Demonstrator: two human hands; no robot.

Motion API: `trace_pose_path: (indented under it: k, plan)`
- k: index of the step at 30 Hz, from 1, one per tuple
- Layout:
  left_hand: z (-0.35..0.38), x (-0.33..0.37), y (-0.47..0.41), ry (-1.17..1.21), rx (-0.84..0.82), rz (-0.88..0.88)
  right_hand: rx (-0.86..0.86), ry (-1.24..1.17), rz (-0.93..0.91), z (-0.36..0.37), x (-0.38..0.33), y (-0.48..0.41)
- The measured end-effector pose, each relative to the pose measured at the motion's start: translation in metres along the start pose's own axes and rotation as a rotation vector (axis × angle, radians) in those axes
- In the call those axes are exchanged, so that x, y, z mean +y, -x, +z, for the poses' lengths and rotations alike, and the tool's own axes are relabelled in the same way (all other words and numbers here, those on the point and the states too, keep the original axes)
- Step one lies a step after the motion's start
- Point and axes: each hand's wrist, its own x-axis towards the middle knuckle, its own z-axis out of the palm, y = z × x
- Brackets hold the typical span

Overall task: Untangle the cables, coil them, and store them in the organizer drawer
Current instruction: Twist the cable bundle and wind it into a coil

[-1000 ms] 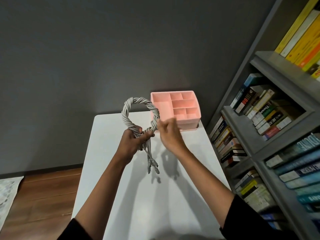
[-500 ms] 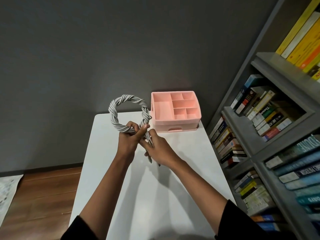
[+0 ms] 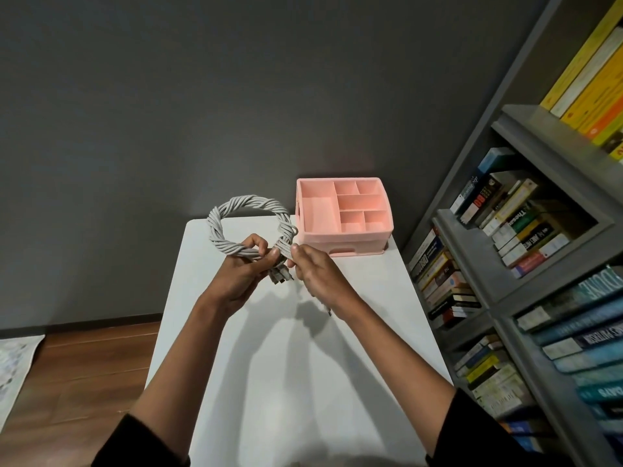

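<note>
Because the work is done in the air, note the supports first. The shelf [image 3: 526,251] stands at your right and plays no part. The table [image 3: 303,365] lies below both hands and carries the organizer [image 3: 350,242] at its far right corner, so the store point is within easy reach. The organizer's top compartments face up. Its drawer [image 3: 344,252], in the front wall, looks closed; judge that it must be pulled out before anything goes in.

The coil [image 3: 249,205] is held upright above the table's far end, just left of the organizer and, as far as can be told, apart from it. The cables are twisted together into one grey ring. Holding it off the table lets the ring keep its shape while the loose part is handled.

Your left hand [image 3: 241,276] grips the ring at its lowest point, fingers curled round the strands where they cross. This is the anchor that stops the turns from springing open. Your right hand [image 3: 318,276] pinches the ends [image 3: 280,275] just beside that crossing, thumb and fingertips closed on them. The ends hang down between the two hands.

Judge the step as securing the ends to the ring. Storage is not yet done. Risk: release the left grip early and the ring may unwind
</note>
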Motion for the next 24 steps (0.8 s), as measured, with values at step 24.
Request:
trace_pose_path:
  k: [24]
  plan:
    - [0.056, 0.009, 0.007, -0.073, 0.214, -0.144, -0.116, -0.528, 0.120, 0.028, 0.000, 0.010]
